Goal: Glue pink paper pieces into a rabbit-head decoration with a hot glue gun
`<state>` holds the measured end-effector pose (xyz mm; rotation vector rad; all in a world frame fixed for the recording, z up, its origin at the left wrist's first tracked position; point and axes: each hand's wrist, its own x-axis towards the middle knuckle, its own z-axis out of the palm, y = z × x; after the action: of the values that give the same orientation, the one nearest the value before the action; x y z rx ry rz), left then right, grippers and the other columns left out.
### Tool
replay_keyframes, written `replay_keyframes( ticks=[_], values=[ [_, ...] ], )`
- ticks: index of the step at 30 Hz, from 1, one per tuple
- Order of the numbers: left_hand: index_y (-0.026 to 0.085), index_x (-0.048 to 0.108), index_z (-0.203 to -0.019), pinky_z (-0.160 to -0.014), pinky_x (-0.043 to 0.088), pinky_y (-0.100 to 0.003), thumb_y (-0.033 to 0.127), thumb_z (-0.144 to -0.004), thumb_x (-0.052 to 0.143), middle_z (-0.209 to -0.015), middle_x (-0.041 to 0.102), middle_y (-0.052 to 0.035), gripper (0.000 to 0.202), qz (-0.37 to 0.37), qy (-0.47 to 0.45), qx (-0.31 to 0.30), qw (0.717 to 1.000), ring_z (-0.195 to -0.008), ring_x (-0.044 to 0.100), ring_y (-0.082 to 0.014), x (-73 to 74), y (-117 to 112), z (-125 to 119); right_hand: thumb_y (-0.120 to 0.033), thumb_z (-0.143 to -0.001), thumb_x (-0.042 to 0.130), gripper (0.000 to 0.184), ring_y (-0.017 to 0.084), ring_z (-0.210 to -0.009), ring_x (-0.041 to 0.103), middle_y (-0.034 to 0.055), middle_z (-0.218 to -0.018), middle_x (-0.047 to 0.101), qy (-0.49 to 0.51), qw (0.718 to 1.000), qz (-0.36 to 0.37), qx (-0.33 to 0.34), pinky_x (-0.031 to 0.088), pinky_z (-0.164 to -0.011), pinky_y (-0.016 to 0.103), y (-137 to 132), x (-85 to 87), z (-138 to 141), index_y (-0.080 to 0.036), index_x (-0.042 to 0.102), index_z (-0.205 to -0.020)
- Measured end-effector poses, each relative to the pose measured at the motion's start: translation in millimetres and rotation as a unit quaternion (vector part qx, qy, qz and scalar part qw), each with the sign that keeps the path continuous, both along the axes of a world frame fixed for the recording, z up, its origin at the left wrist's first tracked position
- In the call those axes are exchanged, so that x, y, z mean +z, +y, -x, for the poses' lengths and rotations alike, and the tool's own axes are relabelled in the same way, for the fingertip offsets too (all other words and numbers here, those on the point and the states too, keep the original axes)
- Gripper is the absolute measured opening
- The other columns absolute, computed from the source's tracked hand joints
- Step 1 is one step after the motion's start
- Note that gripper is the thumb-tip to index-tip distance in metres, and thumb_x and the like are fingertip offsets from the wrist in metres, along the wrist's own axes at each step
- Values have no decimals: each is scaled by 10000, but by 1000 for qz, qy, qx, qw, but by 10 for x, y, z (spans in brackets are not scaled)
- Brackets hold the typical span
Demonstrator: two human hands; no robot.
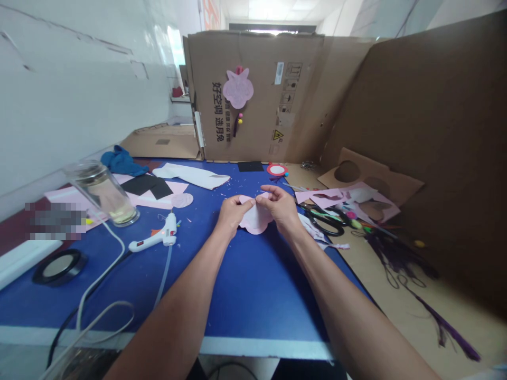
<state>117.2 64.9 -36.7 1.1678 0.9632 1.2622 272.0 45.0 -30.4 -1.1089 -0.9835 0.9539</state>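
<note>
Two bare hands meet over a pink cutout of felt-like sheet on the blue tabletop, to the right of a white hot-glue gun and slightly beyond it. The left hand pinches the cutout's upper left edge between thumb and forefinger. The right hand takes the upper right edge the same way, so each grip is clenched on the cutout, whose lobed lower edge rests on the tabletop.

The piece looks thin, light and limp. It seems more likely to fold or crease than to break, and is best held at its rim with the fingertips, as here.

Left of the glue gun and farther back stands a glass jar. Nearer than the gun, and also to its left, lies a black tape roll. Far to the gun's right, past the hands, lie black-handled scissors and pink scraps. Well behind the gun, a cardboard box carries a pink ornament.
</note>
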Motion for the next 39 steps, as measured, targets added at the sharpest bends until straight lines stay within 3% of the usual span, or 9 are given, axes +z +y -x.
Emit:
replay_keyframes(
  ticks=[4,11,28,32,39],
  values=[
    [196,832,-759,-619,476,-287,434,-629,959,-740,776,-38,299,-9,2,4,1000,-649,633,-182,6,5,7,-435,-584,970,604,146,-605,568,-64,-682,677,3,1000,-4,-2,439,-611,296,-3,-2,5,-229,776,-1118],
    [192,820,-732,-601,464,-290,428,-636,948,-700,750,-34,285,-5,7,4,1000,-618,615,-179,-8,14,20,-471,-615,948,599,200,-723,687,-10,-818,763,5,1000,-5,-10,512,-692,331,2,-1,-22,-239,758,-1134],
    [180,834,-744,-577,457,-287,440,-606,990,-722,770,-51,333,13,-5,6,1000,-622,631,-185,-14,25,9,-521,-667,936,552,196,-709,674,6,-823,777,4,1000,-8,-21,520,-653,324,30,-42,-38,-236,770,-1108],
    [183,826,-746,-586,462,-286,488,-607,1007,-738,776,-52,381,10,-11,8,1000,-634,642,-187,-13,22,6,-475,-611,954,615,198,-715,687,-11,-814,762,-1,1000,-8,-9,523,-669,326,10,-21,-41,-234,755,-1142],
    [183,803,-729,-566,427,-283,639,-677,975,-678,738,-41,490,11,-19,14,1000,-602,615,-178,-48,51,26,-495,-636,937,576,199,-713,673,-12,-805,743,-3,1000,-7,-7,509,-673,331,35,-34,-67,-241,752,-1119]
  ],
)
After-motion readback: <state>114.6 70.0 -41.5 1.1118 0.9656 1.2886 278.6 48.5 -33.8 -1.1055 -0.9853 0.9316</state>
